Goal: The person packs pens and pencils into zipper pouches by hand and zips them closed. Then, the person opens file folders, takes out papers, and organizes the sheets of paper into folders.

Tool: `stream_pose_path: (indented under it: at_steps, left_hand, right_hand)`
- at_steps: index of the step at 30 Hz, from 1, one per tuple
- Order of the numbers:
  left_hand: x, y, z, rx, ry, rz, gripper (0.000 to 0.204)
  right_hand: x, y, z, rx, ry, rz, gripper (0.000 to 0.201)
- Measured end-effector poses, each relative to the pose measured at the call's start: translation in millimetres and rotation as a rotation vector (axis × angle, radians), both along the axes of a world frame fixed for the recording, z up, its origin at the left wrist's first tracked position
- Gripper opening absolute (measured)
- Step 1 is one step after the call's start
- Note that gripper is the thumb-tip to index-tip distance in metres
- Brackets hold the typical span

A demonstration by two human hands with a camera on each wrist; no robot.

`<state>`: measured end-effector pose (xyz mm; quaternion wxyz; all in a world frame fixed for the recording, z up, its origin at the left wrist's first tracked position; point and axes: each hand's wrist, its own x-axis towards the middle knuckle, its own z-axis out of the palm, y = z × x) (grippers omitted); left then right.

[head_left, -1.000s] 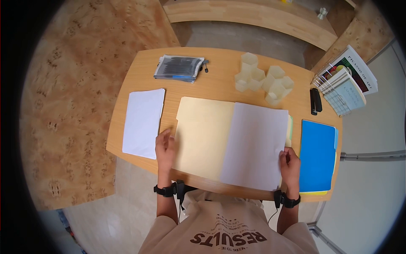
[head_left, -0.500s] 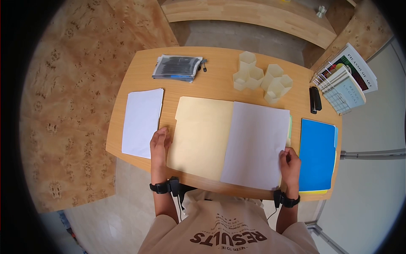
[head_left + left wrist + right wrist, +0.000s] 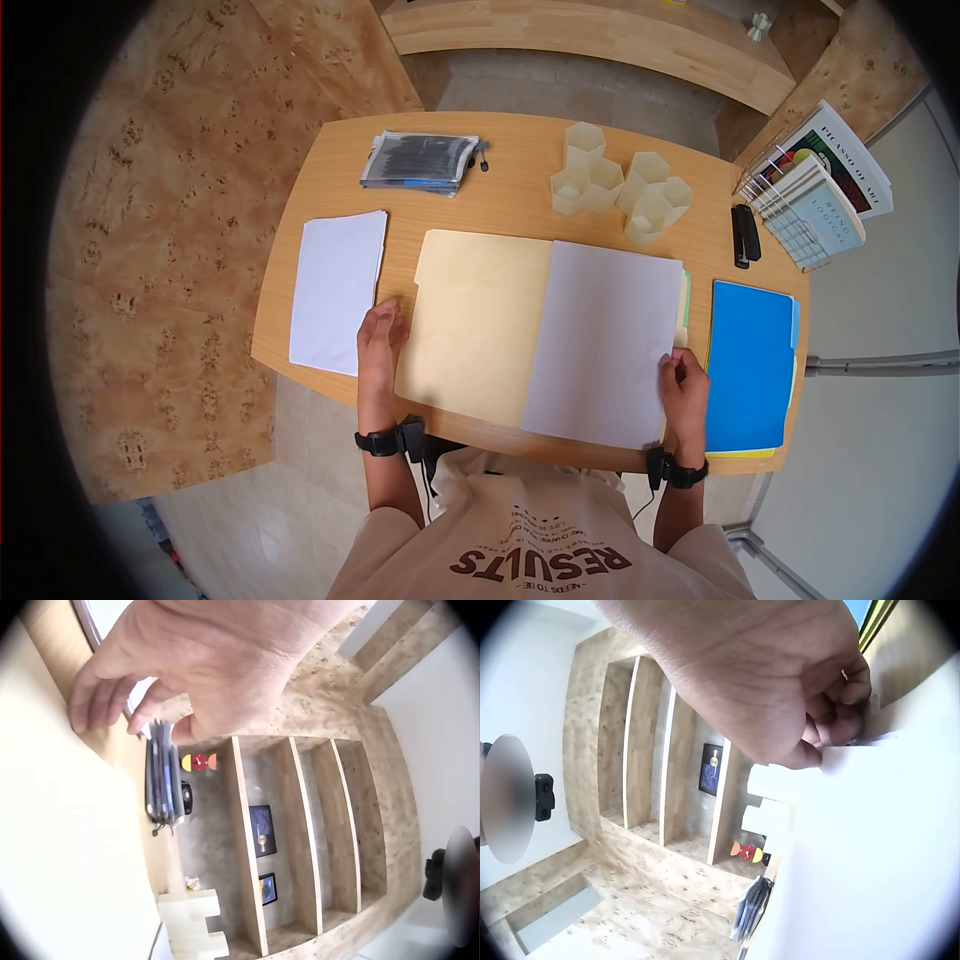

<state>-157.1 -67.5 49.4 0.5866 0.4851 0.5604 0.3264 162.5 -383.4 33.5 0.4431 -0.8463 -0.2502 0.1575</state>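
Note:
An open cream folder lies on the table, its right half covered by a white sheet. My right hand is at the sheet's right edge, thumb on the paper and fingers curled at the edge; the right wrist view shows the hand pinching that edge. Beside the folder's left edge, my left hand rests with relaxed, slightly bent fingers and holds nothing. In the left wrist view this hand has its fingertips near the tabletop. A white paper stack lies to its left.
Blue folders lie at the right, below a black stapler and a wire rack of books. Hexagonal cream holders stand at the back. Dark zip pouches lie back left on the wooden table.
My left hand has moved a little left, away from the folder and towards the white stack. The folder's lower left part has shifted slightly left. My right hand stays at the sheet's edge.

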Motion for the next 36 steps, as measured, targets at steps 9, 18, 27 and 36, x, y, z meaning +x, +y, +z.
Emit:
stream_pose_path:
  at_steps: [9, 18, 27, 36]
  left_hand:
    - [-3.2, 4.4, -6.3, -0.020, 0.003, -0.032, 0.036]
    - [2.1, 7.1, 2.4, -0.050, 0.071, -0.058, 0.037]
    - [5.4, 7.9, 24.6, -0.032, 0.155, -0.095, 0.041]
    - [-21.5, 27.8, 43.5, 0.000, -0.077, -0.401, 0.053]
  right_hand:
    - [2.6, 0.1, -8.5, -0.003, -0.004, -0.011, 0.009]
    - [2.8, 0.7, -8.9, -0.015, -0.020, -0.019, 0.008]
    - [2.9, 0.2, -8.8, -0.007, -0.029, -0.027, 0.007]
    - [3.1, 0.4, -9.2, 0.018, 0.002, -0.051, 0.009]
